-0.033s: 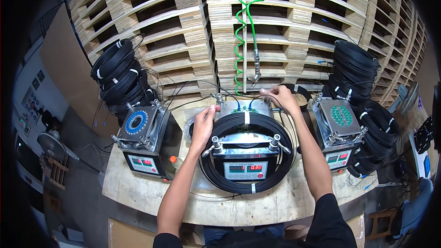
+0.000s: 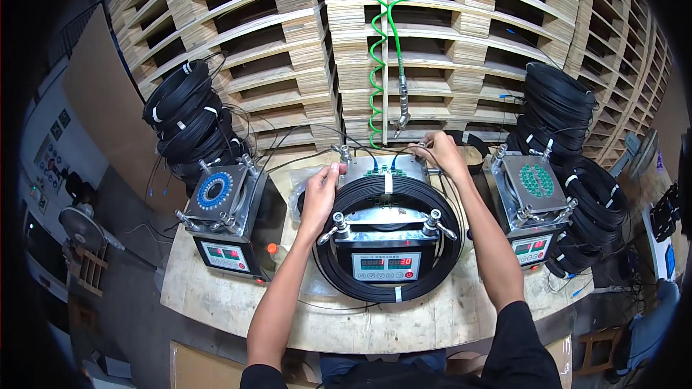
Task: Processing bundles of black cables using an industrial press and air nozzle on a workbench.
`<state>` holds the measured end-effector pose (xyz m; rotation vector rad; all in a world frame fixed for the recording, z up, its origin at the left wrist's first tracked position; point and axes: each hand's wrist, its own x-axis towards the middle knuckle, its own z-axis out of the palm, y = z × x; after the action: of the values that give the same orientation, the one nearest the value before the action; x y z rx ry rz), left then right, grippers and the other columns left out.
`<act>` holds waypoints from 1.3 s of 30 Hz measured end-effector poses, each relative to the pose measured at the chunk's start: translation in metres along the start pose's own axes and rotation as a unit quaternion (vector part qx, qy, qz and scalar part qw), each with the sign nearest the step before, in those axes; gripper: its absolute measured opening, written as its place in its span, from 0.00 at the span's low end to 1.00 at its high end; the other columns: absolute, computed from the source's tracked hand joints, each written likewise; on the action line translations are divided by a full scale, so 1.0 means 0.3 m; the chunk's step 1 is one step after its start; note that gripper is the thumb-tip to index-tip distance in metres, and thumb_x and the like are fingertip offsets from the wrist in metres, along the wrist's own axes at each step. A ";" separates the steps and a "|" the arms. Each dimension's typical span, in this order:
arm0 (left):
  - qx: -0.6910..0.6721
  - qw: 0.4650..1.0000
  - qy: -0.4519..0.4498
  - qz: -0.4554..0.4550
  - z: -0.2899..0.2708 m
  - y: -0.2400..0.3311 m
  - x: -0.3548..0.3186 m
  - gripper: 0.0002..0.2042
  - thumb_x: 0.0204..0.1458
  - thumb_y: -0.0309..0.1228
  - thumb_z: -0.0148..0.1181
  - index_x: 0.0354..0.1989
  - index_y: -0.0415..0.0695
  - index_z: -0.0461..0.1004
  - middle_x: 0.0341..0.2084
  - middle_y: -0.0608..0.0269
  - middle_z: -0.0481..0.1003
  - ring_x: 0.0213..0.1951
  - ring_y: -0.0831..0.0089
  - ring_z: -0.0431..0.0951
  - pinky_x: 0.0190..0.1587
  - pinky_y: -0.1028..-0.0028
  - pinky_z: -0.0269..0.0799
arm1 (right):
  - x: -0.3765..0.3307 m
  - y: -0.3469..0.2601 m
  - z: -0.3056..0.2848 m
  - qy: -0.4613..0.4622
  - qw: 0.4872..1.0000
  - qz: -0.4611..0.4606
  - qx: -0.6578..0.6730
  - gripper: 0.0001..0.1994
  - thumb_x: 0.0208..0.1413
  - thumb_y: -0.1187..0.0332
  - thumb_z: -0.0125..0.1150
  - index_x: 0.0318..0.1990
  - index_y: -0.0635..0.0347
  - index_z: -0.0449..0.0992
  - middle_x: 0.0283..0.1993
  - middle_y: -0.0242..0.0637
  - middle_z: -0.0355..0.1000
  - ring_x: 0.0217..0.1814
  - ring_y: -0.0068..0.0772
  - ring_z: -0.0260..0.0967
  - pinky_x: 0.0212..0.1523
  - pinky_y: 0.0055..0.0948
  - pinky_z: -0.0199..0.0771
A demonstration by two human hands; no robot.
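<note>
A bench polishing machine (image 2: 378, 265) with a red-digit display stands before me, a large coil of black cable (image 2: 337, 274) around it. Blue-booted connectors (image 2: 375, 163) sit among green fittings on its metal top plate (image 2: 407, 167). My right hand (image 2: 443, 155) is at the plate's back right corner, its fingers pinched on the clamp knob there, which they mostly cover. Against the left edge of the plate and coil rests my left hand (image 2: 321, 191), fingers partly extended, near the back left clamp post (image 2: 344, 153). Front clamp levers (image 2: 437, 225) stand free of both hands.
Similar machines stand left (image 2: 223, 223) and right (image 2: 533, 205) on the wooden table (image 2: 425, 328). Stacked cable coils (image 2: 184, 112) rise behind at both sides. A green spiral air hose (image 2: 375, 50) hangs before wooden pallets (image 2: 461, 21). An orange-capped bottle (image 2: 272, 250) is beside my left forearm.
My right hand has shifted slightly left and its fingers have drawn together at the back right clamp. My left hand stays in place. The display reading looks different.
</note>
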<state>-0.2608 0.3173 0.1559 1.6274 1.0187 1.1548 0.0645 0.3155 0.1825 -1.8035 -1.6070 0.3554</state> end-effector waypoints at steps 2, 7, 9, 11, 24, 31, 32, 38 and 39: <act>0.000 1.000 0.000 0.015 0.007 0.006 -0.002 0.21 0.73 0.44 0.46 0.52 0.39 0.81 0.43 0.66 0.81 0.37 0.83 0.73 0.41 0.78 0.68 | -0.007 -0.016 0.004 0.013 0.997 -0.046 -0.068 0.21 0.58 0.57 0.73 0.42 0.70 0.79 0.37 0.54 0.81 0.38 0.45 0.79 0.40 0.40 0.75; -0.039 0.999 -0.006 -0.001 0.029 0.016 0.008 0.21 0.72 0.44 0.50 0.57 0.38 0.77 0.45 0.62 0.81 0.44 0.79 0.75 0.46 0.76 0.71 | -0.010 0.055 0.021 0.063 0.987 -0.128 -0.081 0.22 0.59 0.64 0.72 0.51 0.67 0.66 0.39 0.57 0.79 0.37 0.54 0.76 0.39 0.49 0.73; -0.050 0.999 0.001 -0.017 0.000 0.009 0.002 0.22 0.71 0.45 0.52 0.58 0.37 0.76 0.47 0.59 0.81 0.49 0.75 0.78 0.50 0.74 0.73 | -0.020 -0.023 0.006 0.046 0.989 -0.113 -0.082 0.24 0.58 0.58 0.73 0.50 0.68 0.70 0.41 0.58 0.80 0.42 0.58 0.78 0.43 0.50 0.74; -0.046 0.999 0.002 -0.021 -0.008 0.006 -0.004 0.23 0.71 0.45 0.53 0.61 0.38 0.74 0.47 0.59 0.81 0.49 0.74 0.78 0.49 0.74 0.74 | -0.027 -0.089 -0.023 0.030 0.999 0.021 -0.010 0.26 0.56 0.53 0.74 0.48 0.68 0.73 0.29 0.60 0.77 0.38 0.58 0.79 0.44 0.51 0.77; -0.040 0.999 0.011 -0.010 0.011 -0.001 0.010 0.21 0.69 0.43 0.55 0.61 0.39 0.74 0.47 0.56 0.82 0.50 0.73 0.79 0.51 0.73 0.72 | 0.135 0.094 0.084 -0.135 0.978 -0.144 0.066 0.22 0.61 0.75 0.63 0.63 0.64 0.72 0.42 0.40 0.79 0.42 0.32 0.74 0.48 0.33 0.76; -0.244 0.948 -0.051 -0.200 -0.055 -0.048 0.147 0.25 0.69 0.42 0.57 0.69 0.46 0.64 0.44 0.63 0.79 0.40 0.76 0.77 0.43 0.73 0.73 | 0.009 0.098 -0.014 -0.122 0.961 -0.022 0.247 0.25 0.72 0.47 0.52 0.62 0.57 0.78 0.54 0.37 0.79 0.55 0.30 0.72 0.58 0.33 0.71; -0.206 0.957 -0.043 -0.198 -0.036 -0.077 0.207 0.23 0.68 0.43 0.57 0.67 0.46 0.66 0.45 0.64 0.80 0.39 0.77 0.77 0.41 0.75 0.72 | -0.015 0.131 -0.037 -0.072 0.970 -0.014 0.231 0.23 0.72 0.50 0.53 0.62 0.57 0.78 0.51 0.35 0.79 0.52 0.28 0.72 0.54 0.31 0.73; -0.341 0.913 -0.088 -0.207 -0.046 -0.244 0.405 0.19 0.68 0.46 0.57 0.56 0.45 0.78 0.47 0.67 0.84 0.36 0.83 0.77 0.35 0.79 0.66 | -0.321 -0.041 0.002 0.297 0.924 -0.072 0.230 0.10 0.69 0.72 0.54 0.52 0.66 0.79 0.43 0.33 0.78 0.39 0.21 0.69 0.45 0.23 0.70; -0.330 0.912 -0.072 -0.232 -0.043 -0.253 0.414 0.19 0.69 0.46 0.56 0.57 0.45 0.78 0.48 0.67 0.84 0.36 0.83 0.76 0.35 0.79 0.65 | -0.383 -0.092 0.003 0.311 0.919 -0.070 0.230 0.10 0.69 0.72 0.54 0.51 0.66 0.78 0.41 0.30 0.76 0.37 0.20 0.66 0.42 0.23 0.69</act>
<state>-0.2540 0.4580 0.1173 0.8551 0.7442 0.8965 0.0200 0.2065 0.1727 -1.2563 -1.0758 0.0622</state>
